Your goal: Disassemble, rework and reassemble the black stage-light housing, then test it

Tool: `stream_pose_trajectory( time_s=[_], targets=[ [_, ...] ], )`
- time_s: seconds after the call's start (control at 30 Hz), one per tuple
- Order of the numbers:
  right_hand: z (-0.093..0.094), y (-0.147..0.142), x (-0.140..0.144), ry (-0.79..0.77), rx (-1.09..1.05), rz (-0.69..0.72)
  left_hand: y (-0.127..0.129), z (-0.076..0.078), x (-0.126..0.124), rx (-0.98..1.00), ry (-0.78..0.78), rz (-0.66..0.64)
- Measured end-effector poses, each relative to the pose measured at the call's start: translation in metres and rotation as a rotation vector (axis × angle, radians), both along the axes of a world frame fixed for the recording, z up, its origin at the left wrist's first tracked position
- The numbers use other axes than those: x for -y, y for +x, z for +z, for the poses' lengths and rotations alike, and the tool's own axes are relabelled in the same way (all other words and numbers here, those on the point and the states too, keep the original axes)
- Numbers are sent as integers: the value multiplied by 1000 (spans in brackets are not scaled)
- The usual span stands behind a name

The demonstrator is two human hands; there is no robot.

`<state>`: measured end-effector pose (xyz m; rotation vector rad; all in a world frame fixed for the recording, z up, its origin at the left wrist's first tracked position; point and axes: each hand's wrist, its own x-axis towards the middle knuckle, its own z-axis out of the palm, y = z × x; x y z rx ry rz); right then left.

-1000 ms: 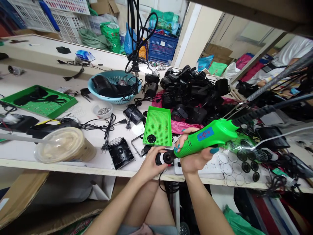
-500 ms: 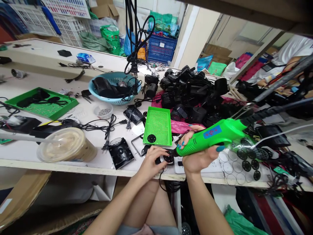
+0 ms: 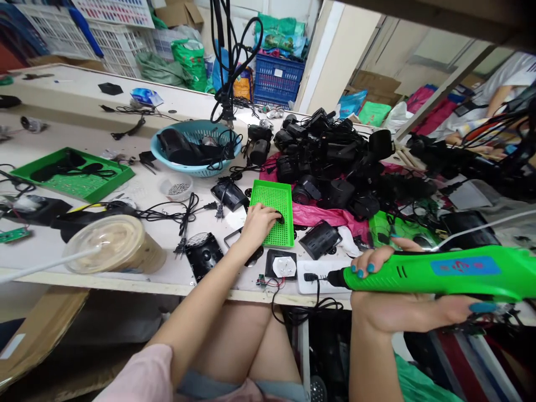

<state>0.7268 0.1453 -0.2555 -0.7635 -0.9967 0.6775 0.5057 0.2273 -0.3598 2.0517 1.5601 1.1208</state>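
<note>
Over the perforated green tray (image 3: 288, 192) is my left hand (image 3: 260, 224), its fingertips closed on a small black disc (image 3: 280, 218), partly hidden by the fingers. My right hand (image 3: 379, 279) grips a green electric screwdriver (image 3: 422, 273) with a blue panel; its black tip points left, above the white power strip (image 3: 305, 287). On the bench between both hands lies a black square housing (image 3: 270, 267) with a pale round part (image 3: 283, 266) on it, and red wires with a small circuit board (image 3: 262, 281) beside it. To its left sits an opened black housing (image 3: 205, 254).
A lidded iced drink (image 3: 125, 245) stands at the bench's front left. Behind are a blue basket (image 3: 163, 159), a cup of screws (image 3: 179, 188) and a heap of black lamp-like units (image 3: 326, 151) on pink plastic. Cables (image 3: 228, 61) hang overhead. Another person's arm (image 3: 500, 100) shows at far right.
My left hand has moved from the bench front up over the green tray. My right hand has drawn the screwdriver to the right and levelled it, uncovering the square housing.
</note>
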Motion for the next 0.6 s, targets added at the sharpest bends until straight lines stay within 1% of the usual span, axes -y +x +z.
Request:
stream_pose_trajectory(
  time_s=[0.07,0.1,0.17,0.23,0.33,0.4,0.43,0.5,0.53,0.6],
  targets=[
    [-3,5,3,-22,11,10,0,-9,-9,-50,-28,-12],
    [-4,8,4,-31,17,12,0,-13,-9,-68,-37,-14],
    [-6,14,4,-34,35,25,-2,-17,-1,-90,-43,-3],
    [-7,20,4,-48,45,35,-4,-13,14,-95,-37,24],
    [-5,22,2,-64,51,27,-5,2,44,-77,-23,54],
    [-4,20,3,-77,45,-1,0,11,66,-37,-37,24],
    [-4,19,4,-91,36,-14,4,12,77,26,-74,-34],
    [-6,18,7,-117,8,-14,13,8,97,75,-135,-112],
    [-9,18,8,-125,-2,-7,18,3,104,87,-153,-123],
    [-15,19,12,-116,-6,3,25,-9,116,105,-168,-95]
  ],
)
